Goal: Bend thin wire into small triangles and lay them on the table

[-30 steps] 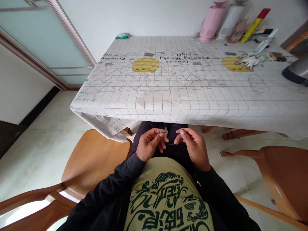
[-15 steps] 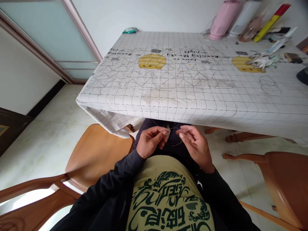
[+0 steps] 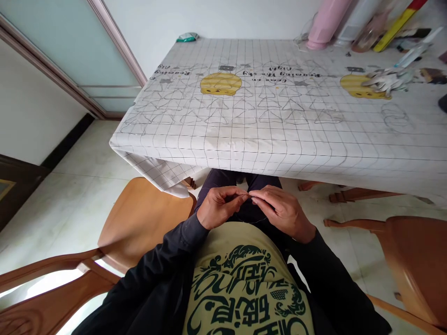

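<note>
Above my lap, just off the table's near edge, my left hand (image 3: 220, 205) pinches a thin wire (image 3: 252, 222) between thumb and forefinger. Fingertip to fingertip with it, my right hand (image 3: 284, 211) also pinches the wire. The rest of the wire curves in a loose loop below the hands, faint against the dark trousers. The ends between the fingertips are too small to make out. Rows of bent wire shapes (image 3: 217, 117), many roughly triangular, lie on the checked tablecloth (image 3: 195, 148).
Wire rings (image 3: 394, 116) and white gloves (image 3: 389, 83) lie at the table's right. Behind them stand a pink bottle (image 3: 326, 25), a white bottle (image 3: 356, 23) and a yellow-red box (image 3: 398, 28). A green packet (image 3: 187, 37) is at the far left corner. Wooden chairs (image 3: 143, 218) flank me.
My right hand has moved left and closed up to the left hand, so the fingertips now meet on the wire. The view has shifted slightly.
</note>
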Demonstrator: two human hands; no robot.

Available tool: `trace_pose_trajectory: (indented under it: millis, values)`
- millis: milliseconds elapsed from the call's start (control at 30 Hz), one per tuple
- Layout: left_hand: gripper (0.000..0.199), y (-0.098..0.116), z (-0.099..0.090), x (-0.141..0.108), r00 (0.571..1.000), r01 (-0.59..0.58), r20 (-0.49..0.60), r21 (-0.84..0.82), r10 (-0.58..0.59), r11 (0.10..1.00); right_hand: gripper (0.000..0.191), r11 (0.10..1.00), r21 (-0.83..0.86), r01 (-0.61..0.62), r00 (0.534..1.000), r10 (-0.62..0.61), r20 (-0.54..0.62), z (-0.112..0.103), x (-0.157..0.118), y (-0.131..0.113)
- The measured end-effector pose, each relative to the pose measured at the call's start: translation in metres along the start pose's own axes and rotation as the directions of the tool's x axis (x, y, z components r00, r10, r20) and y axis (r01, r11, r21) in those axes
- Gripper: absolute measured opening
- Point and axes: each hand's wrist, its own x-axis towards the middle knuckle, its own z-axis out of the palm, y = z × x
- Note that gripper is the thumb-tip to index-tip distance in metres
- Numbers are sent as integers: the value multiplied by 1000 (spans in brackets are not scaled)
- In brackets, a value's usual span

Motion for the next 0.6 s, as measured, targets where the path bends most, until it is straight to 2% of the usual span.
trace_pose_trajectory:
  millis: [167, 267, 367, 467, 533, 600]
  values:
    - [30, 3, -7, 2, 991, 13, 131, 16, -15, 1000, 24, 996, 84, -5, 997, -2, 74, -4, -1, 1]
    - [31, 2, -7, 4, 985, 52, 167, -17, -48, 998, 22, 996, 85, -30, 998, 25, 58, -4, -1, 1]
    - [32, -2, -4, 4, 988, 106, 125, -93, -94, 990, 19, 987, 74, -141, 988, 144, -46, -1, -2, -2]
    - [34, -9, -2, 3, 994, 105, 39, -168, -100, 980, 11, 936, 200, -290, 933, 323, -158, 6, -4, -6]
    - [35, -13, -2, 3, 995, 91, -27, -200, -99, 976, 20, 866, 342, -364, 891, 431, -143, 10, -5, -9]
    - [36, -13, -2, 2, 991, 83, -81, -212, -103, 974, 26, 794, 445, -415, 865, 495, -76, 11, -5, -11]
